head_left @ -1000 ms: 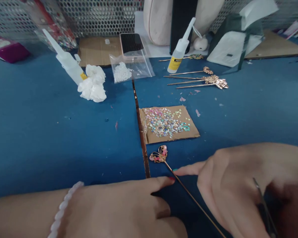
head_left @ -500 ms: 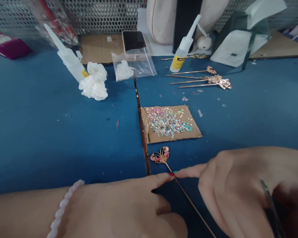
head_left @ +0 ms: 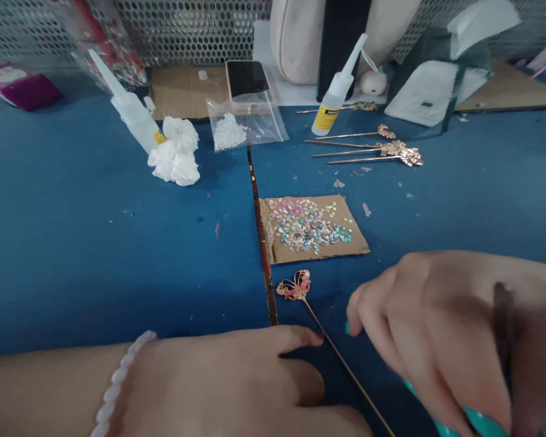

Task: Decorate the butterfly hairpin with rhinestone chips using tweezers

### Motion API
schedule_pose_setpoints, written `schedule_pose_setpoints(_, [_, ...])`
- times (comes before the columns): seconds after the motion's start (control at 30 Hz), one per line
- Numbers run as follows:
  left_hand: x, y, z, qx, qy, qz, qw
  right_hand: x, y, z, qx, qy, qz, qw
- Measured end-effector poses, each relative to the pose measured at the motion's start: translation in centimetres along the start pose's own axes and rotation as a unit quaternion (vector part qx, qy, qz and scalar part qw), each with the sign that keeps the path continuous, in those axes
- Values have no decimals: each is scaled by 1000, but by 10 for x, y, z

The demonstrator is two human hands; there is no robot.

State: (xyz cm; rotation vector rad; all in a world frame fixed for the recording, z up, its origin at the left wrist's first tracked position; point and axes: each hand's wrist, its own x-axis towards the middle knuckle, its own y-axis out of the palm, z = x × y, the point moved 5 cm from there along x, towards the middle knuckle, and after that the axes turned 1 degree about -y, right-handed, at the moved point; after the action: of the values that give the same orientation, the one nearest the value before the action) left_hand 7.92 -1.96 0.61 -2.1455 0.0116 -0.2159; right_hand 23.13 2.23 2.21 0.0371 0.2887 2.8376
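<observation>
A gold hairpin [head_left: 334, 346] with a butterfly head [head_left: 295, 286] set with pink pieces lies slantwise on the blue table. My left hand [head_left: 236, 382], with a pale beaded bracelet at the wrist, reaches across from the left. Its index finger is stretched out, the red-nailed tip touching the pin's shaft; the other fingers curl loosely underneath. To the right of the shaft, apart from it, is my right hand [head_left: 418, 321], teal-nailed and closed. It grips blurred dark metal tweezers [head_left: 503, 328], whose tips are hidden. Beyond the butterfly sits a cardboard piece [head_left: 321, 252] scattered with small coloured chips [head_left: 307, 224].
Several gold hairpins [head_left: 355, 153] lie behind the cardboard. A glue bottle [head_left: 330, 103] stands near them; another bottle [head_left: 139, 118] leans by crumpled tissue [head_left: 175, 155]. At the back are a bag of white beads [head_left: 230, 130], a phone [head_left: 246, 79] and a tissue pack [head_left: 425, 91].
My right hand has drawn back rightward off the shaft, its index finger now bent. My left fingertip has slid slightly down the shaft. The hairpin lies nearly where it was.
</observation>
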Motion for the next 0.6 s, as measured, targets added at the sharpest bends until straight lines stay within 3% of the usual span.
schedule_pose_setpoints(0.07, [0,-3,-1,-9,-12,0,1000,-3,-9,1,-20,0,-47,999])
schedule_pose_setpoints(0.17, [1,-8,-2,27,-27,-36,999,-7,-24,5,2,-40,-166,985])
schedule_pose_setpoints(0.33, [0,-8,-3,71,-41,-53,995,-9,-44,4,-1,-93,-361,928])
schedule_pose_setpoints(0.6, [3,-5,-4,116,-31,-38,992,-10,-54,-3,-39,-126,-429,893])
